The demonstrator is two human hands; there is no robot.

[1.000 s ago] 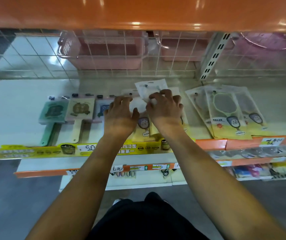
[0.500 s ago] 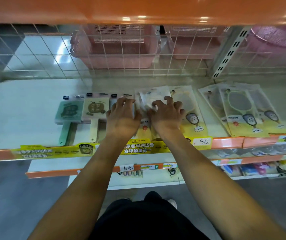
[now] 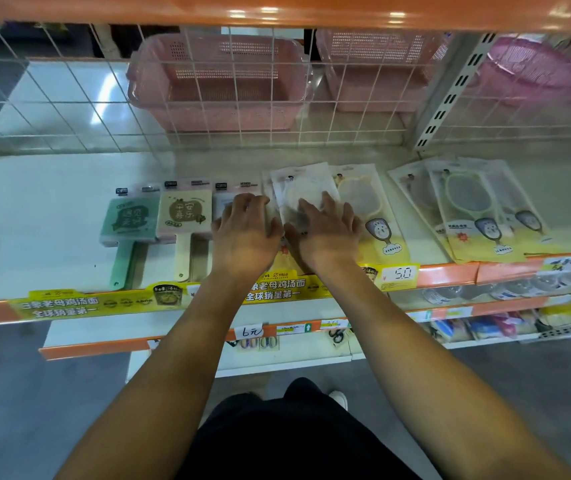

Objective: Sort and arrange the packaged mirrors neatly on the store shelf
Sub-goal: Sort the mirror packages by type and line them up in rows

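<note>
both hands flat on the shelf (image 3: 52, 202), side by side at the middle of the view. left hand (image 3: 244, 233) spread with straight fingers, pressing down on a stack partly hidden under it, grasping nothing. right hand (image 3: 327, 233) likewise flat, fingers straight and pointing to 12 o'clock, pressing the white packaged mirror (image 3: 303, 188) at the top of the middle pile.

key relation: white packaged mirror directly under and just ahead of the right hand's fingertips, so right hand nearer; left hand touching only its 9 o'clock edge, if at all — hard to tell. long axis running roughly 12 to 6, tilted slightly toward 11. next pack, the yellow-backed mirror (image 3: 370, 209), just beside at 3 o'clock, same axis, partly overlapped. fanned pile of green-rimmed mirrors (image 3: 467, 209) further toward 3 o'clock, well apart from both hands, splayed and not squared. probably the squaring of the middle pile in hand now, with the fanned pile not yet tidied.

toward 9 o'clock: green paddle mirror (image 3: 130, 220) and cream paddle mirror (image 3: 184, 213), touching side by side, handles pointing to 6.

containers: pink basket (image 3: 218, 81) behind the wire grid (image 3: 69, 109) at 12 o'clock, nothing visible inside; second pink basket (image 3: 374, 71) at 1 o'clock, contents not clear; round pink basket (image 3: 536, 67) at 2 o'clock, contents unclear.
</note>
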